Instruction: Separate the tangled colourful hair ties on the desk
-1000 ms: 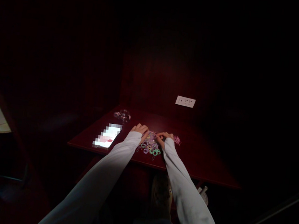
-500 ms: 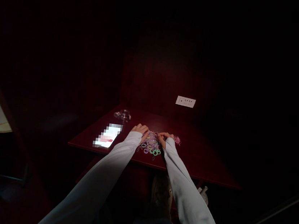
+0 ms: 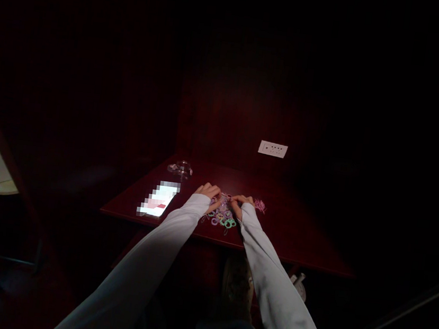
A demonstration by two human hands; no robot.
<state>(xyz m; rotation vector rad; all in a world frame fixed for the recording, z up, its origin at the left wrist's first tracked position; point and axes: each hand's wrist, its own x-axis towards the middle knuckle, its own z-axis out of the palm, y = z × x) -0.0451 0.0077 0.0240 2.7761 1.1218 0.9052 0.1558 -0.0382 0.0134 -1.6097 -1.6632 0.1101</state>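
A pile of small hair ties [image 3: 222, 215] in lilac, green and pale colours lies on the dark red table [image 3: 294, 240], between my hands. At the pile's left edge, my left hand [image 3: 208, 195] has its fingers bent and drawn together; what they hold, if anything, is too small to make out. From the right side my right hand [image 3: 240, 205] reaches over the pile with thumb and fingertips pinched. Whatever is in that pinch cannot be made out. A separate bunch of pink hair ties [image 3: 260, 206] lies just beyond the right hand.
A phone [image 3: 157, 199] with a lit, blurred screen lies left of the pile. Behind it stands a clear round container [image 3: 182, 168] with small pale things beside it. A white socket plate [image 3: 272, 149] is on the back wall. Dark partitions flank the table.
My left hand has shifted slightly right over the pile. The right hand's fingers have moved a little left, bringing the fingertips closer together. Everything else looks the same.
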